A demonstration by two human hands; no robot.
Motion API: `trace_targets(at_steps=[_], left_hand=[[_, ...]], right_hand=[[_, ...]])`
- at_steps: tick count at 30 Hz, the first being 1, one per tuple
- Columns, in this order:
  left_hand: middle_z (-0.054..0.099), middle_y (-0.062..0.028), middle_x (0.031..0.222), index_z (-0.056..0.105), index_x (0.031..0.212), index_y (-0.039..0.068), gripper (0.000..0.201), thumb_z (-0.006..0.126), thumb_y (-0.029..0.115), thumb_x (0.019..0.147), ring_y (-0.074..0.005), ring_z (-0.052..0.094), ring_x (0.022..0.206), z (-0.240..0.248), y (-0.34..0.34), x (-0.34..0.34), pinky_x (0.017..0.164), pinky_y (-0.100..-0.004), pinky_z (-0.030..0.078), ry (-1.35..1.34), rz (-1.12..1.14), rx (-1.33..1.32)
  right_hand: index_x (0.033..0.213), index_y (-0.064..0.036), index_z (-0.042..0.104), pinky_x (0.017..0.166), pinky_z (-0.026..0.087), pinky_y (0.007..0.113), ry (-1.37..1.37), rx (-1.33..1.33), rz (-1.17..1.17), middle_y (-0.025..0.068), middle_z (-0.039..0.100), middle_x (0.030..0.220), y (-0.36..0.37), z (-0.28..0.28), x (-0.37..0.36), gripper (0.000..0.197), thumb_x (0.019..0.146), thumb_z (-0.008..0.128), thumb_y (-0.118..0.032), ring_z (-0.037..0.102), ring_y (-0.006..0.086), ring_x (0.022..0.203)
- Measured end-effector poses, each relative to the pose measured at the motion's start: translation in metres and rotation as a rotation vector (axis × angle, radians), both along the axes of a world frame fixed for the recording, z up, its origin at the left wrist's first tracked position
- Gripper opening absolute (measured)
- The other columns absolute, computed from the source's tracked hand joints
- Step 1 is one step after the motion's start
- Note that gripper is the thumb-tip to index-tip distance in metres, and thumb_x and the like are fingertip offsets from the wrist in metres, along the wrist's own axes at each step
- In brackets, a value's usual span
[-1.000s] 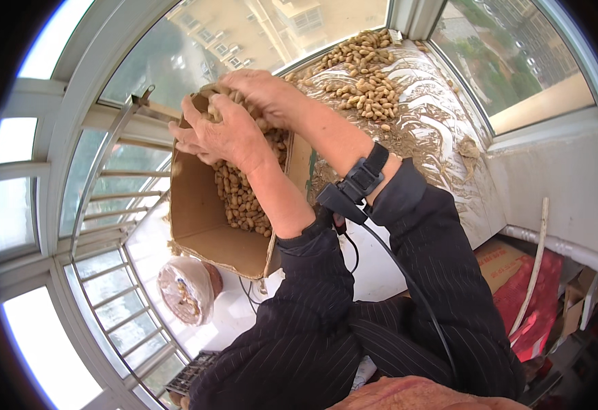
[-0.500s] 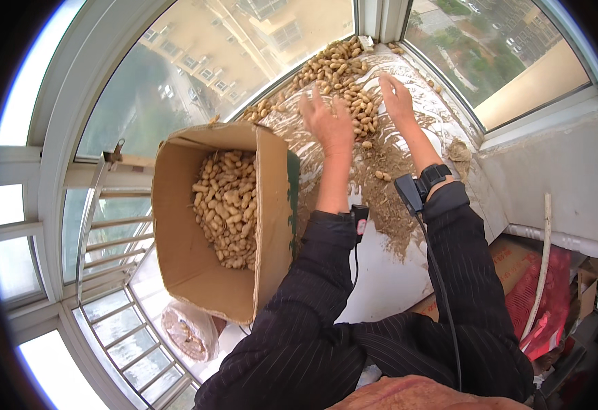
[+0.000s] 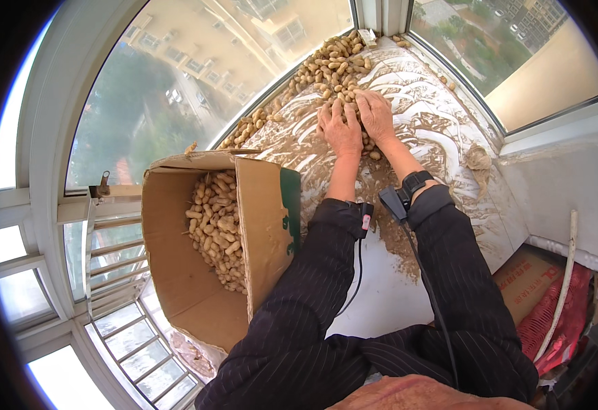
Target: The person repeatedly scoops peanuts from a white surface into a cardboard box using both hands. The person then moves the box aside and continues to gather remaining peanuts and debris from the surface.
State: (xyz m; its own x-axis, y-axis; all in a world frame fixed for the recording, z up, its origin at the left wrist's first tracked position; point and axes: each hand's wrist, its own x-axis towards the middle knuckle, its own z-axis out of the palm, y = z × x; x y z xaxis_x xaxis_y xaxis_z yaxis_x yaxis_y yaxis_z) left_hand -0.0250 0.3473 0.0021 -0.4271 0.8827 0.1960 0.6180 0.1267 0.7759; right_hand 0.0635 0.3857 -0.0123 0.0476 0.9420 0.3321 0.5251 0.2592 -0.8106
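Note:
On the dirty white ledge (image 3: 439, 137) my two hands are side by side, cupped over unshelled peanuts. My left hand (image 3: 342, 132) has its fingers curled down onto them, and my right hand (image 3: 377, 121) presses in from the other side. Some peanuts (image 3: 369, 145) show between and below the palms; the rest under my fingers are hidden. Beyond my fingertips a heap of peanuts (image 3: 333, 63) reaches into the window corner. To the left of my forearms, a cardboard box (image 3: 265, 212) lies tilted with its opening showing, and many peanuts (image 3: 215, 229) are inside.
Loose peanuts (image 3: 254, 126) line the left window edge. Brown soil (image 3: 396, 251) is spread below my wrists. A metal railing (image 3: 118, 256) stands left of the box. At the lower right are a flat carton (image 3: 528, 283), a red mesh bag (image 3: 565, 321) and a pale stick (image 3: 560, 294).
My hands, apart and raised before, have come down and together onto the peanuts. The view has shifted slightly, and the box appears a little further left.

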Motion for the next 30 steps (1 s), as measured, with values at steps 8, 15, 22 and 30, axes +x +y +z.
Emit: trace_targets(at_steps=[8,15,22,30], left_hand=[[0.057,-0.0125,0.132,0.067,0.119,0.0,0.036,0.059,0.027,0.097,-0.0249,0.059,0.113,0.006,0.012,0.014,0.091,-0.0353,0.05,-0.83,0.027,0.209],[0.07,-0.0052,0.093,0.069,0.109,-0.001,0.023,0.065,0.016,0.094,-0.012,0.066,0.077,0.035,0.004,0.027,0.067,-0.0252,0.055,-1.385,-0.008,0.298],[0.068,-0.0043,0.102,0.074,0.098,0.004,0.015,0.065,0.014,0.093,-0.0132,0.064,0.089,0.153,-0.032,0.025,0.078,-0.0283,0.056,-1.29,-0.001,0.297],[0.07,-0.0147,0.096,0.068,0.111,-0.001,0.022,0.056,0.011,0.097,-0.017,0.07,0.076,0.289,-0.128,-0.076,0.065,-0.0253,0.063,-0.863,0.2,0.822]], right_hand=[[0.105,-0.0055,0.074,0.077,0.051,0.028,0.991,-0.513,0.088,0.0048,0.07,0.095,-0.008,0.034,-0.01,0.028,0.097,0.055,-0.025,0.063,0.0126,0.088],[0.113,-0.0033,0.066,0.075,0.056,0.027,1.408,-0.629,0.169,0.0057,0.069,0.101,-0.023,0.071,0.001,0.027,0.098,0.054,-0.023,0.066,0.0142,0.087],[0.108,-0.0011,0.066,0.073,0.059,0.027,1.367,-0.55,0.276,0.0083,0.069,0.096,-0.051,0.172,-0.003,0.025,0.097,0.055,-0.02,0.067,0.0155,0.083],[0.101,-0.0023,0.068,0.045,0.048,0.018,1.29,-0.631,0.856,0.0033,0.063,0.076,-0.122,0.297,-0.126,0.025,0.097,0.055,-0.024,0.054,0.0034,0.057]])
